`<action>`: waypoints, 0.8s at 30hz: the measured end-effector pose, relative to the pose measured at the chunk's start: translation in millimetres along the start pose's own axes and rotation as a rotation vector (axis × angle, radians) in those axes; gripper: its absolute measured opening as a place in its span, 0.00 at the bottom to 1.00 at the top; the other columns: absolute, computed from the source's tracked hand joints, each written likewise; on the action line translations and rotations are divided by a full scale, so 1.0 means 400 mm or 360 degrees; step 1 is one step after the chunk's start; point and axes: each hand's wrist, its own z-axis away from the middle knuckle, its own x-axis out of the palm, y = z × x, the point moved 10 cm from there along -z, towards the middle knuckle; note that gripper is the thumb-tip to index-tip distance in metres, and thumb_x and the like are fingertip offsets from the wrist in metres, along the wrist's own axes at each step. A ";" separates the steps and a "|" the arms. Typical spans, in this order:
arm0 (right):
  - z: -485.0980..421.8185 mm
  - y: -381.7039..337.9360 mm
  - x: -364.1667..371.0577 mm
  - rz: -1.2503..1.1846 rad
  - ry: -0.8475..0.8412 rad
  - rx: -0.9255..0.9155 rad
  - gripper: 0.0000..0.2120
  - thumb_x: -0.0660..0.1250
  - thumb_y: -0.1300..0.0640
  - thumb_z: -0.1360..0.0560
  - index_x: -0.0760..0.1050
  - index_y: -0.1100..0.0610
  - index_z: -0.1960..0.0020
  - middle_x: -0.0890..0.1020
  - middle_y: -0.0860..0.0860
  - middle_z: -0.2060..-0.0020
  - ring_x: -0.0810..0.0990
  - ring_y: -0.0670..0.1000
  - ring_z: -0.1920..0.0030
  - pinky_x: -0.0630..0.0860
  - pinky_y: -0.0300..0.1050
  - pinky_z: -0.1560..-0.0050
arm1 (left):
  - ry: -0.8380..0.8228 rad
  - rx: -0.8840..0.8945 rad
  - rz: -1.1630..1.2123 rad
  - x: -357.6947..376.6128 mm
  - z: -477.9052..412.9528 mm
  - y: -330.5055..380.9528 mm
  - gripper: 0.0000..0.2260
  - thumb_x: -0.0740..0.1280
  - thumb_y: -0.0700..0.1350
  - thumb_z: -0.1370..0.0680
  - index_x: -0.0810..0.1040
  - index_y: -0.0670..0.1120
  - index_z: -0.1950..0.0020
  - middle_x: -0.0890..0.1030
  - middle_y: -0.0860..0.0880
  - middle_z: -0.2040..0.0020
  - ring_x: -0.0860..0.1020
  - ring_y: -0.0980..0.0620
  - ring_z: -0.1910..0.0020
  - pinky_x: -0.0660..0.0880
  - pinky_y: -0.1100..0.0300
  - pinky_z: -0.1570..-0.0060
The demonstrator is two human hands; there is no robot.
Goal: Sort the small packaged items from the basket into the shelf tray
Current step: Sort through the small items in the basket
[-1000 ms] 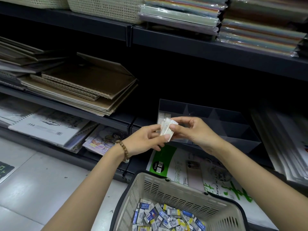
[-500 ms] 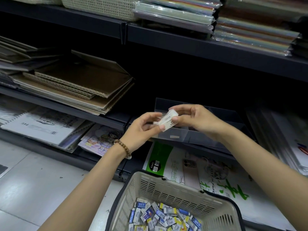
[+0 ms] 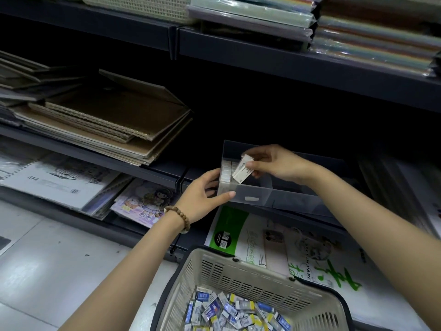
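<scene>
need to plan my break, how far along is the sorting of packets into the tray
Early on. Done: a short row of white packets stands in the tray at its left end. In hand: the right hand pinches one packet over that row while the left hand grips the tray's corner. Left: the basket holds a big heap of packets.

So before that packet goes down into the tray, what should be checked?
1. The right hand pinches the packet securely: ok.
2. The packet hangs over the left compartment of the tray, beside the row of packets standing there: ok.
3. The left hand grips the tray's front left corner to steady it: ok.
4. Free room in that compartment next to the row: ok.
5. The packet faces the same way as the row: cannot tell.
6. The basket holds more to sort: ok.
</scene>
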 end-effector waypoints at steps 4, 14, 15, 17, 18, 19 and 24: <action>0.005 -0.024 0.022 0.0137 0.0053 -0.0091 0.19 0.67 0.60 0.25 0.71 0.61 0.35 0.80 0.53 0.52 0.81 0.48 0.60 0.78 0.34 0.57 | 0.0008 0.0027 -0.0012 -0.001 0.001 0.003 0.29 0.72 0.47 0.28 0.66 0.49 0.29 0.75 0.55 0.37 0.73 0.61 0.37 0.70 0.61 0.36; 0.026 0.041 0.034 -0.0429 0.0227 0.0196 0.15 0.72 0.56 0.28 0.78 0.62 0.44 0.83 0.55 0.51 0.84 0.44 0.57 0.78 0.31 0.58 | -0.0005 0.0025 0.0014 0.000 0.002 0.003 0.30 0.72 0.46 0.28 0.66 0.49 0.29 0.75 0.54 0.36 0.73 0.59 0.36 0.70 0.54 0.34; 0.025 0.056 0.035 -0.0427 0.0223 0.0280 0.16 0.72 0.56 0.29 0.78 0.62 0.44 0.83 0.56 0.51 0.84 0.45 0.56 0.79 0.31 0.56 | 0.0000 0.0020 0.0021 -0.002 0.001 0.002 0.29 0.72 0.46 0.28 0.67 0.49 0.29 0.75 0.55 0.36 0.73 0.59 0.36 0.70 0.54 0.34; 0.019 0.077 0.034 -0.0290 0.0203 0.0413 0.16 0.73 0.53 0.30 0.80 0.61 0.46 0.84 0.55 0.51 0.83 0.48 0.52 0.78 0.37 0.48 | 0.0002 0.0014 0.0027 -0.003 -0.001 -0.001 0.29 0.72 0.46 0.28 0.66 0.49 0.29 0.75 0.54 0.36 0.72 0.58 0.36 0.70 0.56 0.34; 0.015 0.081 0.032 -0.0172 0.0185 0.0452 0.16 0.73 0.50 0.30 0.81 0.59 0.47 0.84 0.54 0.50 0.83 0.48 0.49 0.77 0.39 0.44 | 0.0000 0.0014 0.0031 -0.003 -0.001 -0.002 0.29 0.72 0.46 0.28 0.66 0.49 0.28 0.75 0.54 0.35 0.72 0.59 0.36 0.70 0.58 0.35; 0.009 0.083 0.033 -0.0066 0.0167 0.0486 0.17 0.74 0.48 0.31 0.81 0.57 0.47 0.83 0.52 0.48 0.81 0.49 0.46 0.75 0.39 0.43 | 0.0001 0.0017 0.0041 -0.003 0.000 -0.002 0.29 0.72 0.46 0.27 0.67 0.49 0.29 0.75 0.54 0.35 0.72 0.59 0.36 0.70 0.60 0.36; -0.001 0.096 0.046 0.0030 0.0191 0.0584 0.25 0.75 0.46 0.33 0.78 0.57 0.41 0.79 0.52 0.40 0.76 0.50 0.39 0.67 0.37 0.48 | 0.0073 -0.0006 0.0155 -0.012 -0.002 -0.005 0.22 0.66 0.48 0.24 0.69 0.47 0.31 0.76 0.52 0.36 0.74 0.59 0.37 0.71 0.62 0.38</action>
